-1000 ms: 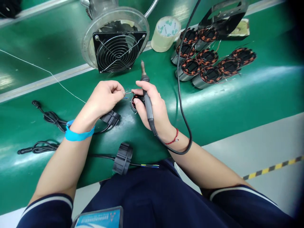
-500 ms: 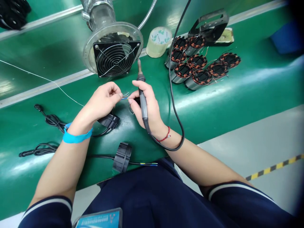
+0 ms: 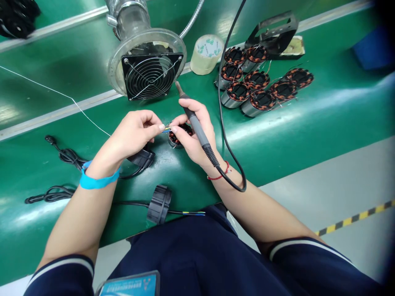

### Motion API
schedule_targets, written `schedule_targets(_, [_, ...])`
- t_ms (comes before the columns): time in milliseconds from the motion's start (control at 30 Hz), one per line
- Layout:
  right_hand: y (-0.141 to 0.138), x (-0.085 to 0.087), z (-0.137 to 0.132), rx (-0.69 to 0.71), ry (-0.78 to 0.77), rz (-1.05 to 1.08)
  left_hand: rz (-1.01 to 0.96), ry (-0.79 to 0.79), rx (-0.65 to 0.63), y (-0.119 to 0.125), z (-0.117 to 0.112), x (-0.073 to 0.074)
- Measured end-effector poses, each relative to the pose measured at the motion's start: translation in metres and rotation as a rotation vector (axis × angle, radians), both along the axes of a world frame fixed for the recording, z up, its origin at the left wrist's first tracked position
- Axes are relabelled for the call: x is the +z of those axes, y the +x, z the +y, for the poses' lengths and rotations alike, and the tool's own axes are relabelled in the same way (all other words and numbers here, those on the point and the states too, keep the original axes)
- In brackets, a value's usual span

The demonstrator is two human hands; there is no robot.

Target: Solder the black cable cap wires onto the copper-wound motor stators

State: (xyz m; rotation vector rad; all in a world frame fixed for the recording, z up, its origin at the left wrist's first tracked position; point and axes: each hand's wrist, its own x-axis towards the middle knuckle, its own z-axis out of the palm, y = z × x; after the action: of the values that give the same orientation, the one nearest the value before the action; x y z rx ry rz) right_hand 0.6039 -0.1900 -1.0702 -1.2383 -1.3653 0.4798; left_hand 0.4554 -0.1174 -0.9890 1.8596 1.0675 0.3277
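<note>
Compared with half a second ago, your right hand [image 3: 195,147] has turned, so that the slim grey-handled soldering iron [image 3: 198,128] leans more to one side, and your left hand [image 3: 132,133] has come slightly toward it. Also more of the small round copper-wound motor core [image 3: 174,140] shows under your right fingers.

Your left grip is narrow: thumb and forefinger pinch the thin yellow and blue wires [image 3: 166,130]. Your right grip holds the soldering iron across the hand, and its thumb meets another finger at the wire ends. Core and wires are between your two hands, the core on the green smooth worktop [image 3: 277,139]; whether your fingers press on it, I cannot tell. Just under your left wrist lies a black plastic cable fitting [image 3: 143,159].

To my judgement, the step in hand is sorting and bringing together the wire ends by the core, with no soldering at this instant, because the iron's tip points away from them. The next move calls for a steady pinch at the wire ends, while the tip is kept clear of your fingers and of the insulation.
</note>
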Motion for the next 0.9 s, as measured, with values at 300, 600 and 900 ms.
schedule_targets(300, [0.001, 0.007, -0.004, -0.003, -0.018, 0.011, 0.109, 0.175, -0.089, -0.003, 0.003, -0.006])
schedule_targets(600, [0.013, 0.015, -0.062, -0.261, 0.129, -0.103, 0.148, 0.154, -0.074, -0.002, 0.001, -0.011])
schedule_targets(900, [0.007, 0.001, -0.074, -0.248, 0.234, -0.089, 0.122, 0.164, -0.046, -0.004, 0.002, -0.018])
